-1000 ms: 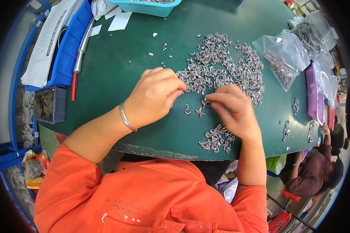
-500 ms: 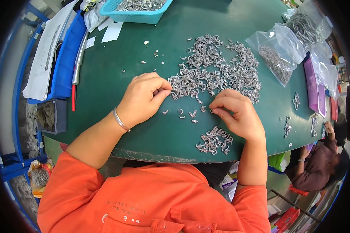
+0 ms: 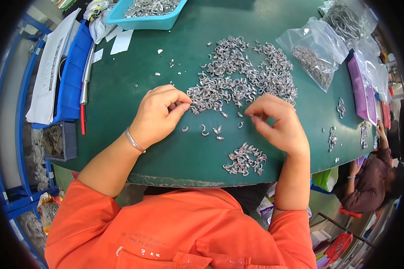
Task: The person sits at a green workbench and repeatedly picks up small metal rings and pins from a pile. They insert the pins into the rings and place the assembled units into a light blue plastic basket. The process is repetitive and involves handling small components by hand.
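Left hand (image 3: 159, 114) lay at heap (image 3: 229, 87) of C-shaped metal pieces; right hand (image 3: 280, 123) near loose piece (image 3: 240, 125); couldn't tell grips' states.

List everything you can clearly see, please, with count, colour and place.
table: one, green, centre
large pile of pieces: uncounted, silver, table middle
small pile: uncounted, silver, near table edge
loose pieces: several, silver, between piles
basket: one, turquoise, far left
bin: one, blue, left
papers: several, white, left
box: one, grey, near bin
bags: at least two, clear, right
tray: one, purple, right
other person: one, brown clothing, right
shirt: one, orange, lower middle
bracelet: one, silver, left wrist
left hand: one, bare, at large pile
right hand: one, bare, beside loose pieces
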A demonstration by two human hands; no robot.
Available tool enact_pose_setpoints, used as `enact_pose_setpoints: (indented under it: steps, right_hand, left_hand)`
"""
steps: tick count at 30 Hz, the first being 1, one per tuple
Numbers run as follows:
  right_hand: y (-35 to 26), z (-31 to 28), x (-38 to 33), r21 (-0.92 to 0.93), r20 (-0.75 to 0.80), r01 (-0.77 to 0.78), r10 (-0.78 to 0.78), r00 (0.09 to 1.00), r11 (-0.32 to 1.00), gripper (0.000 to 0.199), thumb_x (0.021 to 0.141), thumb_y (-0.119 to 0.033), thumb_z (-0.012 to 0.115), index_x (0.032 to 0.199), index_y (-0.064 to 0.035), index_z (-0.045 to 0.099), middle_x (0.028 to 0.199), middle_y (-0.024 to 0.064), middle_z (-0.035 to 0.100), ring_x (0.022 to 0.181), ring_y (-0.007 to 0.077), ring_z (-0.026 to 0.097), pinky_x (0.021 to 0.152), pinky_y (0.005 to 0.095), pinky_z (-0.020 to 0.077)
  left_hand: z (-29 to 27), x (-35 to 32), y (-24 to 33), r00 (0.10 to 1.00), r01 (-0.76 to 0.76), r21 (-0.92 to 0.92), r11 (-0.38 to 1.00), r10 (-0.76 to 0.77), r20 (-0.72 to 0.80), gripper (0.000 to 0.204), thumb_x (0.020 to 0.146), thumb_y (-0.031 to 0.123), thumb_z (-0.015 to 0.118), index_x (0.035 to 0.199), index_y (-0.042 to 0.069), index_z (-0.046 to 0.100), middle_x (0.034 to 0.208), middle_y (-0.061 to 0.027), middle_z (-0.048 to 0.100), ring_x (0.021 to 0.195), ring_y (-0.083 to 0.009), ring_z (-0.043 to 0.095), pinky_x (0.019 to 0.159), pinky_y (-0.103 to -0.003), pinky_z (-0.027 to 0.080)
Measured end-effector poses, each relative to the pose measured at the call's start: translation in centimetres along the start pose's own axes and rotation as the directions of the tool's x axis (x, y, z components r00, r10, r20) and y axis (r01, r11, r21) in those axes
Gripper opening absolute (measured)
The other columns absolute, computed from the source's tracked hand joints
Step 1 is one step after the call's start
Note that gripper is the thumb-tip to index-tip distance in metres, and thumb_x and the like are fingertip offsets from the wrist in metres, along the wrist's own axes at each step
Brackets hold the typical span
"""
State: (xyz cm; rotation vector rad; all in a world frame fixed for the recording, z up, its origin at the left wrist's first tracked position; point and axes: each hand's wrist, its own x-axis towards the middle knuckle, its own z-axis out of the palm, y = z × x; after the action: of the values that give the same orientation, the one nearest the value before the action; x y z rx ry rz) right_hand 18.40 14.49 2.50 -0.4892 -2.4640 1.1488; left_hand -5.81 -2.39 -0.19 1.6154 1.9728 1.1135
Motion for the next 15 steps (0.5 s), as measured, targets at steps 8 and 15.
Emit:
enact_pose_setpoints:
  steps: [8,15]
  right_hand:
    - [-0.1,-0.1,-0.4,-0.060,0.243,0.064,-0.047,0.969,0.996,0.014,0.078,0.001,0.073,0.092,-0.0015,0.071,0.086,0.0103,0.061,0.082,0.0301,0.063,0.072,0.0371,0.0523]
    - [-0.5,1.6,0.2,-0.186,-0.023,0.050,-0.056,0.998,0.981,0.010,0.081,-0.002,0.072,0.091,-0.0024,0.070,0.082,0.0099,0.061,0.079,0.0314,0.063,0.069,0.0383,0.0521]
  left_hand:
    - [0.0,0.1,-0.2,1.000,-0.013,-0.001,1.000,0.013,0.002,0.007,0.085,-0.001,0.072,0.092,0.001,0.073,0.082,-0.0046,0.062,0.067,-0.0124,0.057,0.064,-0.025,0.047]
    - [0.1,0.2,0.0,1.000,-0.027,0.004,1.000,0.027,0.004,0.008,0.086,-0.001,0.072,0.093,0.002,0.073,0.082,-0.0048,0.062,0.067,-0.0128,0.057,0.064,-0.026,0.048]
